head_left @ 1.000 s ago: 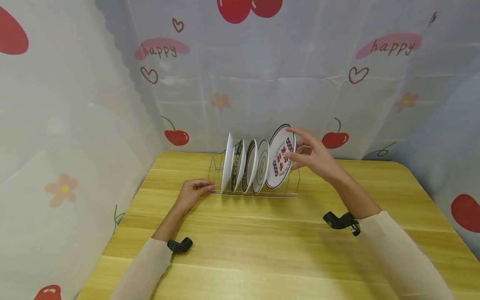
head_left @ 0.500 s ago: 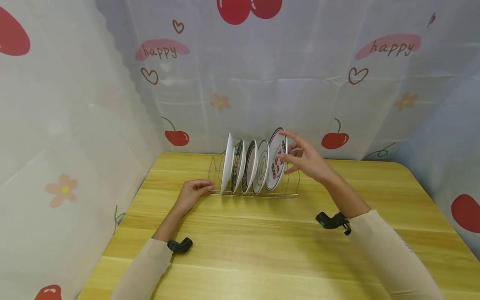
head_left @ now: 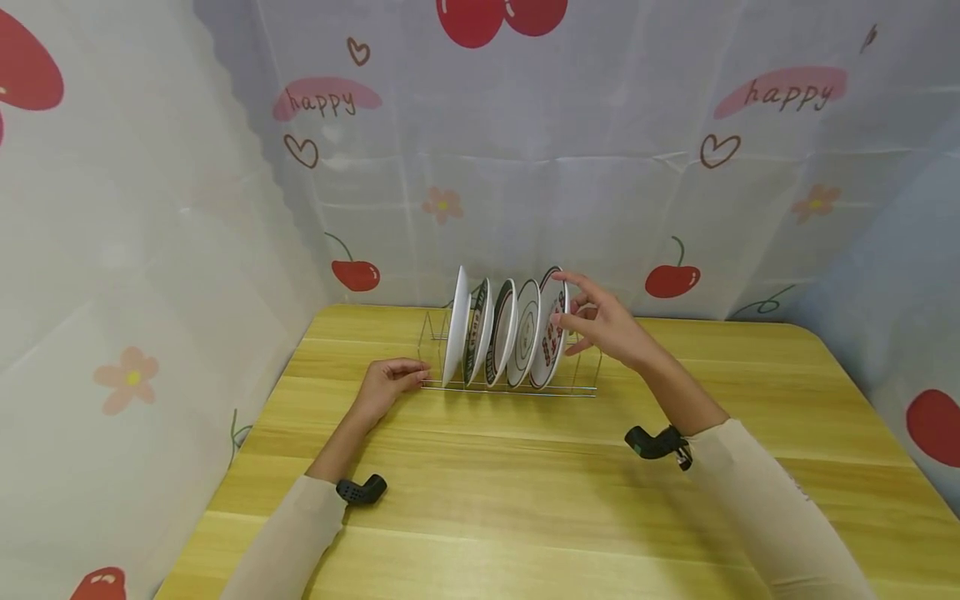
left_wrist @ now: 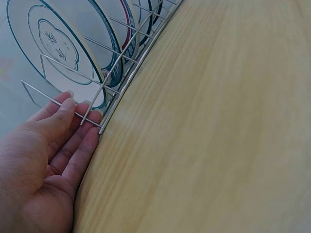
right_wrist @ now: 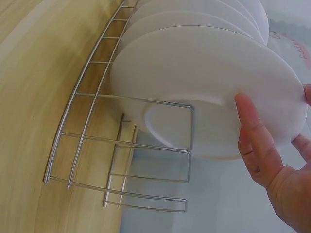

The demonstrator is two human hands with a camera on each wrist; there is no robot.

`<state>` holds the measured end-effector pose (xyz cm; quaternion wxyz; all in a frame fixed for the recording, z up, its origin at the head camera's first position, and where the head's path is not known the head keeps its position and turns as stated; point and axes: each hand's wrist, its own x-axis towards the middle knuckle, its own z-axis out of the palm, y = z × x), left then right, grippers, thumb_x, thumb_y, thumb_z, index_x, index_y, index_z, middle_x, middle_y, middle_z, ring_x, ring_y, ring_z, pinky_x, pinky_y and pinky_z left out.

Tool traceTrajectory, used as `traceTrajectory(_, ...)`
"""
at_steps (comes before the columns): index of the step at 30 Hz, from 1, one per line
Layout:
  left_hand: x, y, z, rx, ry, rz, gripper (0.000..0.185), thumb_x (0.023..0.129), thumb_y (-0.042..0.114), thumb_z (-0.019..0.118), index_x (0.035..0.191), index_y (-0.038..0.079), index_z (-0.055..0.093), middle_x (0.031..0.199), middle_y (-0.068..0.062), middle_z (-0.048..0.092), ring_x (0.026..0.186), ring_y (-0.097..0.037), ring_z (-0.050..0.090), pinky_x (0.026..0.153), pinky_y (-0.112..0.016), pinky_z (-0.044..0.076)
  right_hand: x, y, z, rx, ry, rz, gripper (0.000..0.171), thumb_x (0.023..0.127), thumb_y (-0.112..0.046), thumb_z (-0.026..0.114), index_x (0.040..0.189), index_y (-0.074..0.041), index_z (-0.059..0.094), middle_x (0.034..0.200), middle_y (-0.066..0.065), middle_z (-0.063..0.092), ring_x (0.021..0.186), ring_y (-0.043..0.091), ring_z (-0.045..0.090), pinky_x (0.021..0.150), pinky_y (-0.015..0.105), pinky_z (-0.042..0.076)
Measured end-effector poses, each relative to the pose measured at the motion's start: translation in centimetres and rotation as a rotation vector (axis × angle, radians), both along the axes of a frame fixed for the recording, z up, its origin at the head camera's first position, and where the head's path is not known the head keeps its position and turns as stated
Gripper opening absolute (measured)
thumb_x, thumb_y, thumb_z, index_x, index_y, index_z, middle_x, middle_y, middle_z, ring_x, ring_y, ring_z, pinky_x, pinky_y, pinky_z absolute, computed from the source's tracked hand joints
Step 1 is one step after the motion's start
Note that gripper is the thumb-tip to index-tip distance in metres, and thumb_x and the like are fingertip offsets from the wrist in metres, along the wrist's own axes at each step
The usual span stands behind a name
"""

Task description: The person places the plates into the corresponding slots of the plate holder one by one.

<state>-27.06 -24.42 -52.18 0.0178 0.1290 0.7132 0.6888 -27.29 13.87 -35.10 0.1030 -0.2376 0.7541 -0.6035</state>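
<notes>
A wire dish rack [head_left: 510, 389] stands at the back of the wooden table [head_left: 525, 500] with several plates upright in its slots. The rightmost one, a white plate with red marks and a dark rim [head_left: 550, 335], stands in the last filled slot. My right hand [head_left: 592, 317] pinches its upper rim, index finger on top and thumb at the front. In the right wrist view the fingers [right_wrist: 257, 141] lie on that plate's white underside [right_wrist: 204, 82]. My left hand [head_left: 390, 382] rests on the table, its straight fingertips [left_wrist: 73, 109] touching the rack's left end [left_wrist: 104, 104].
Plastic sheeting printed with cherries, hearts and flowers [head_left: 525, 167] closes in the table at the back and both sides, right behind the rack. Two free wire slots [right_wrist: 146, 174] remain at the rack's right end. Bare tabletop lies in front of the rack.
My right hand has moved left and down with the red-marked plate, which went from tilted outward to nearly upright among the others. The left hand has stayed in place.
</notes>
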Motion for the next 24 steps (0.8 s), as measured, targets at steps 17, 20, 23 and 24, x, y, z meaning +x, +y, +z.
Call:
traceTrajectory(17, -0.2, -0.2, -0.4, -0.021, 0.034, 0.007, 0.023, 0.087, 0.008, 0.067, 0.104, -0.006, 0.068, 0.106, -0.024, 0.066, 0.091, -0.023, 0.068, 0.076, -0.035, 0.058, 0.9, -0.3, -0.6, 0.031, -0.002, -0.063, 0.066, 0.09, -0.017, 0.065, 0.145, -0.036, 0.033, 0.102, 0.025, 0.041, 0.081, 0.047, 0.05, 0.065, 0.05, 0.058)
traceTrajectory(20, -0.2, -0.3, -0.6, -0.03, 0.037, 0.008, 0.022, 0.087, 0.009, 0.068, 0.104, -0.005, 0.069, 0.105, -0.022, 0.067, 0.09, -0.024, 0.069, 0.076, -0.035, 0.058, 1.2, -0.2, -0.8, 0.032, -0.002, -0.075, 0.068, 0.09, -0.02, 0.065, 0.146, -0.038, 0.03, 0.107, 0.023, 0.042, 0.087, 0.051, 0.05, 0.069, 0.048, 0.059)
traceTrajectory(23, -0.2, -0.2, -0.6, -0.03, 0.035, 0.007, 0.022, 0.087, 0.009, 0.068, 0.104, -0.004, 0.069, 0.104, -0.019, 0.068, 0.089, -0.024, 0.069, 0.076, -0.035, 0.058, 1.6, 0.2, -1.0, 0.025, 0.005, -0.09, 0.068, 0.091, -0.022, 0.065, 0.148, -0.033, 0.029, 0.113, 0.022, 0.045, 0.095, 0.05, 0.052, 0.073, 0.048, 0.058)
traceTrajectory(24, -0.2, -0.2, -0.5, -0.03, 0.034, 0.007, 0.022, 0.087, 0.009, 0.068, 0.104, -0.004, 0.069, 0.104, -0.019, 0.068, 0.089, -0.025, 0.069, 0.076, -0.035, 0.058, 1.7, 0.5, -1.2, 0.018, 0.01, -0.098, 0.066, 0.092, -0.022, 0.063, 0.148, -0.029, 0.03, 0.116, 0.021, 0.047, 0.097, 0.048, 0.053, 0.074, 0.048, 0.058)
